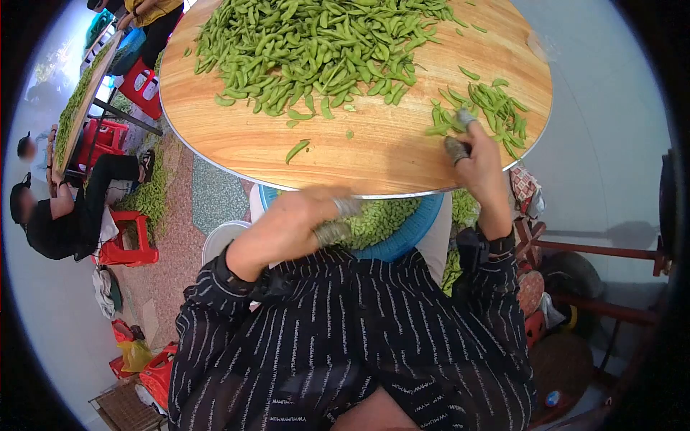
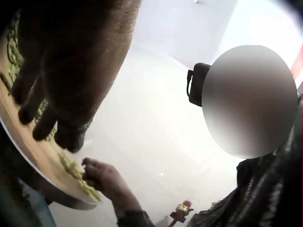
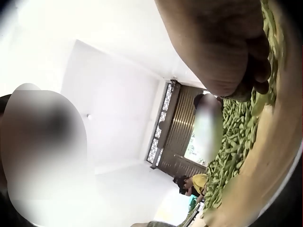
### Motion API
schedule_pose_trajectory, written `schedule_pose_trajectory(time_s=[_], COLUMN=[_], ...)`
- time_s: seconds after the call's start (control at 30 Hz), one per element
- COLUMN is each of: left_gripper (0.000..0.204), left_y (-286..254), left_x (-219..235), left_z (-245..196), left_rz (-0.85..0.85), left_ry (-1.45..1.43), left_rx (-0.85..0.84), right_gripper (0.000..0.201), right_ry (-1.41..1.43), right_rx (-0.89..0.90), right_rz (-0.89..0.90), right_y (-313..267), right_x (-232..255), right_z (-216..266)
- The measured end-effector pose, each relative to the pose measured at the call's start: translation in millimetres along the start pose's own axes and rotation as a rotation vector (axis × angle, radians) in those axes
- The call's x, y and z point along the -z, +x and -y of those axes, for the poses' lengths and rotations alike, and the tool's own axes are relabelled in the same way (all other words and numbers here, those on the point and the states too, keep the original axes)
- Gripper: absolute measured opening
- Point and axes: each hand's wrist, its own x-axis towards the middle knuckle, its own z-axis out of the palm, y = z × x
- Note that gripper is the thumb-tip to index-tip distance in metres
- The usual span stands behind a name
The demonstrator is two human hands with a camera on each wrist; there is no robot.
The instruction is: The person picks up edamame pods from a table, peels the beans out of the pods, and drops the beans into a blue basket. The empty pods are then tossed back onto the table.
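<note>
My left hand [image 1: 295, 223] hangs over the near edge of the round wooden table, above a blue basin [image 1: 431, 215] of shelled green beans [image 1: 388, 219]. Its thumb and forefinger, both in greyish covers, stand apart, and nothing shows between them. In the left wrist view the fingers of this left hand [image 2: 71, 80] droop loosely. At the table's right side, my right hand [image 1: 480, 159] reaches into a small heap of green soybean pods [image 1: 499, 108]. The covered forefinger touches the pods, with the covered thumb spread away from it.
A large pile of pods [image 1: 309, 50] covers the far part of the wooden table [image 1: 402, 154]. A white bucket [image 1: 223, 237] stands left of the basin. People sit at another pod-covered table [image 1: 79, 108] on the left, near red stools [image 1: 129, 241]. A wooden frame [image 1: 596, 248] stands at right.
</note>
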Motion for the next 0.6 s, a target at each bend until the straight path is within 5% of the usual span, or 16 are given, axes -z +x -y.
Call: schedule_pose_trajectory(time_s=[0.07, 0.1, 0.17, 0.27, 0.43, 0.5, 0.53, 0.6], left_gripper=[0.031, 0.031, 0.026, 0.023, 0.018, 0.009, 0.009, 0.008], left_y=[4, 8, 20, 21, 22, 19, 19, 22], left_x=[16, 21, 30, 25, 29, 25, 23, 14], left_z=[5, 12, 27, 68, 76, 73, 65, 42], left_rz=[-0.178, -0.175, -0.258, -0.172, -0.144, -0.434, -0.432, -0.587], left_ry=[0.142, 0.138, 0.456, 0.505, 0.578, -0.349, -0.346, -0.925], left_rx=[0.197, 0.200, 0.506, 0.520, 0.450, 0.489, 0.484, 0.448], right_gripper=[0.022, 0.023, 0.024, 0.027, 0.032, 0.032, 0.033, 0.031], right_ry=[-0.189, -0.071, 0.048, 0.316, 0.518, 0.686, 0.850, 0.984], right_rx=[-0.078, -0.015, 0.036, 0.055, -0.011, -0.078, -0.149, -0.213], right_rz=[-0.037, -0.077, -0.118, -0.140, 0.143, 0.230, 0.323, 0.412], right_y=[-1, -3, -13, -28, -50, -49, -48, -44], right_x=[7, 8, 2, -19, -48, -63, -69, -72], right_z=[-2, -7, -14, -7, 8, 16, 20, 37])
